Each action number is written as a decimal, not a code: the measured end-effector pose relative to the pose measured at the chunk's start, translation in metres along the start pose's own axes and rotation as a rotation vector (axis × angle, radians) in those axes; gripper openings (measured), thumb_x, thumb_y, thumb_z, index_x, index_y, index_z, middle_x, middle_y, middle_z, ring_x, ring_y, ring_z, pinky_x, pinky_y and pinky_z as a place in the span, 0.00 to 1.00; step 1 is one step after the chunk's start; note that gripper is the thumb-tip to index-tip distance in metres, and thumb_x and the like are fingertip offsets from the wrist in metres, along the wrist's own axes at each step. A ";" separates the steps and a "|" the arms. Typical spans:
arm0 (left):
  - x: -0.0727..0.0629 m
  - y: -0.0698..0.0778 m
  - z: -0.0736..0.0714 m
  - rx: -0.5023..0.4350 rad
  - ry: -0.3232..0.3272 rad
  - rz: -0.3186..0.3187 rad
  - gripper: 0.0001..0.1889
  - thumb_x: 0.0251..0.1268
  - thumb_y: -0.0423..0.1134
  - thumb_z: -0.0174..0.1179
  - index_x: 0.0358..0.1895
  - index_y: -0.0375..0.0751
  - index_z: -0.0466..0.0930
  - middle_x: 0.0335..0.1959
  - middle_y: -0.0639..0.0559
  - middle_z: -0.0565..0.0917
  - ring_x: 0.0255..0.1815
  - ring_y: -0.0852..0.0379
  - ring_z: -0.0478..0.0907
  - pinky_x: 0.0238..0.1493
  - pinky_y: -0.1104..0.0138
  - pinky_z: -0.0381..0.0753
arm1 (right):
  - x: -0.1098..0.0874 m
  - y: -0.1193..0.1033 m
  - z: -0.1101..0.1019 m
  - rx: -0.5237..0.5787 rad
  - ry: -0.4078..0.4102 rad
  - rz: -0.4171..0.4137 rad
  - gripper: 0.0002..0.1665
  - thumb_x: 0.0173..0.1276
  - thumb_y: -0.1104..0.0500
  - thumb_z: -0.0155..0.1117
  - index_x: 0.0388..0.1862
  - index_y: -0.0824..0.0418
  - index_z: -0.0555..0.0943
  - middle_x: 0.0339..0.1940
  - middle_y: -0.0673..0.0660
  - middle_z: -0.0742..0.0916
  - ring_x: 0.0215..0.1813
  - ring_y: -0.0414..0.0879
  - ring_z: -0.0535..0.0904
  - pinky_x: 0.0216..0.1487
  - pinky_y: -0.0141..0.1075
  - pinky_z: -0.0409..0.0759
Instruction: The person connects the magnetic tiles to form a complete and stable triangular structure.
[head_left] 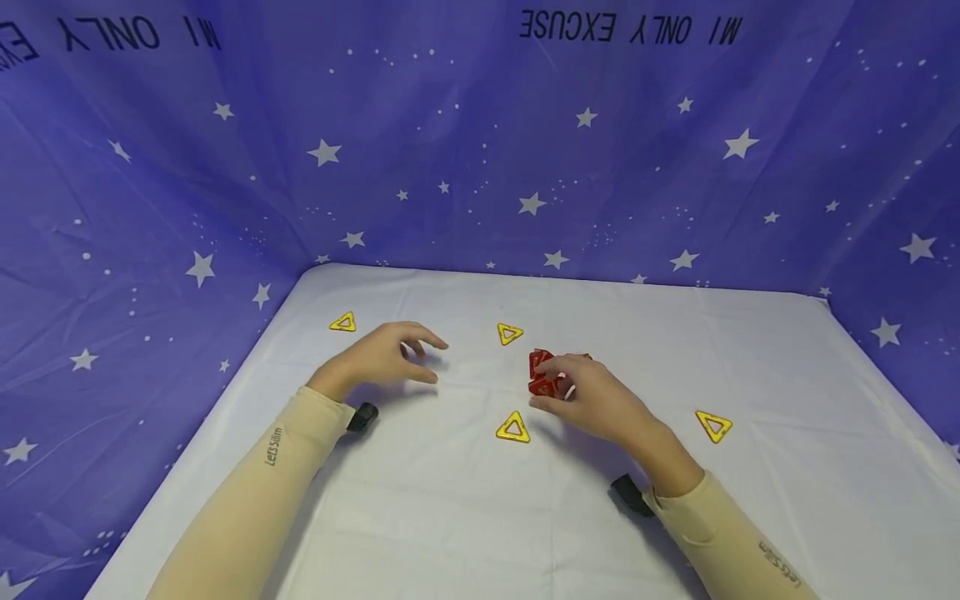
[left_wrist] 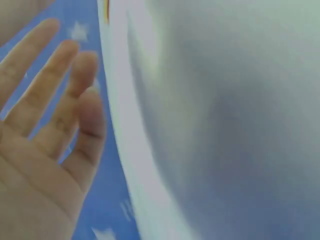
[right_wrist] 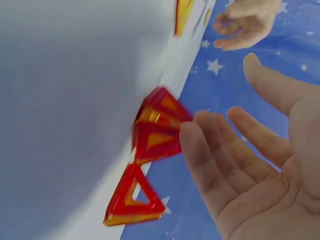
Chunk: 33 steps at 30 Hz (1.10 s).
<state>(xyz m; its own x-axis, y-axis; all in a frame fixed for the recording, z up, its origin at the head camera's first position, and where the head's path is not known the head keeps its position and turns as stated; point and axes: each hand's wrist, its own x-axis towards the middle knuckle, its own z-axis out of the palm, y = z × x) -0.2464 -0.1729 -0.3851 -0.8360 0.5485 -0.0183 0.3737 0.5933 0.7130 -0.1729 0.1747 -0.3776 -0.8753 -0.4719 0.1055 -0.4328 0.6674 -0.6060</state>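
A cluster of red triangular magnetic tiles (head_left: 542, 387) with hollow middles stands on the white table, partly hidden by my right hand (head_left: 592, 396). In the right wrist view, the red tiles (right_wrist: 159, 142) meet at angles, and one triangle hangs off toward the near side. The right fingertips touch or nearly touch the cluster's edge, while the thumb is spread apart. My left hand (head_left: 386, 354) hovers above the table to the left, holding nothing, its fingers loosely bent. The left wrist view shows its palm and relaxed fingers (left_wrist: 62, 120).
Several yellow triangular tiles lie flat on the table: one at the far left (head_left: 342, 329), one behind the red cluster (head_left: 503, 333), one in front of it (head_left: 513, 437), one at the right (head_left: 703, 421). A purple-blue star-patterned curtain (head_left: 450, 150) surrounds the table.
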 end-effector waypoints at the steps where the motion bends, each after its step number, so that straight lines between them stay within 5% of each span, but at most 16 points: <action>1: -0.002 -0.007 -0.006 -0.020 0.038 -0.027 0.29 0.52 0.44 0.79 0.60 0.46 0.84 0.57 0.52 0.82 0.51 0.50 0.79 0.52 0.56 0.78 | -0.001 -0.002 0.001 0.016 -0.015 -0.006 0.25 0.63 0.51 0.76 0.55 0.61 0.83 0.43 0.53 0.86 0.39 0.45 0.80 0.40 0.40 0.79; 9: -0.017 -0.057 -0.045 -0.099 0.260 -0.242 0.33 0.55 0.49 0.77 0.65 0.47 0.80 0.65 0.49 0.76 0.59 0.45 0.73 0.57 0.50 0.72 | -0.002 -0.009 0.013 0.078 -0.138 0.029 0.30 0.60 0.53 0.79 0.60 0.61 0.83 0.53 0.53 0.86 0.45 0.44 0.81 0.50 0.43 0.80; 15: -0.026 -0.079 -0.063 -0.062 0.357 -0.396 0.35 0.57 0.45 0.76 0.69 0.46 0.75 0.68 0.41 0.70 0.62 0.41 0.71 0.59 0.48 0.71 | -0.001 -0.007 0.023 0.066 -0.124 0.098 0.28 0.59 0.52 0.80 0.56 0.60 0.85 0.42 0.49 0.86 0.39 0.42 0.78 0.42 0.38 0.77; 19: -0.032 -0.090 -0.069 -0.037 0.380 -0.475 0.34 0.60 0.43 0.74 0.70 0.43 0.75 0.71 0.38 0.69 0.67 0.38 0.68 0.64 0.45 0.66 | 0.000 -0.008 0.026 0.092 -0.140 0.111 0.27 0.58 0.54 0.80 0.56 0.62 0.85 0.33 0.49 0.83 0.34 0.42 0.76 0.37 0.37 0.75; 23: -0.034 -0.097 -0.071 0.007 0.388 -0.532 0.31 0.63 0.43 0.71 0.68 0.41 0.76 0.71 0.36 0.69 0.66 0.37 0.67 0.66 0.45 0.64 | 0.000 -0.008 0.027 0.091 -0.162 0.103 0.27 0.57 0.55 0.81 0.54 0.62 0.86 0.35 0.49 0.84 0.35 0.42 0.76 0.37 0.36 0.75; 33: -0.029 -0.095 -0.071 0.042 0.364 -0.544 0.28 0.66 0.43 0.68 0.65 0.31 0.77 0.65 0.31 0.74 0.64 0.36 0.70 0.66 0.46 0.65 | 0.001 -0.010 0.030 0.039 -0.162 0.142 0.25 0.54 0.58 0.83 0.51 0.60 0.88 0.40 0.47 0.85 0.39 0.41 0.78 0.42 0.36 0.78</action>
<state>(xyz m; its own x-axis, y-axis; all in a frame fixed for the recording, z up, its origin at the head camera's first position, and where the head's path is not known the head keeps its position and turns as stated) -0.2867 -0.2870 -0.4027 -0.9899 -0.0667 -0.1252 -0.1319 0.7566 0.6404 -0.1625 0.1499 -0.3951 -0.8794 -0.4633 -0.1094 -0.2963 0.7125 -0.6360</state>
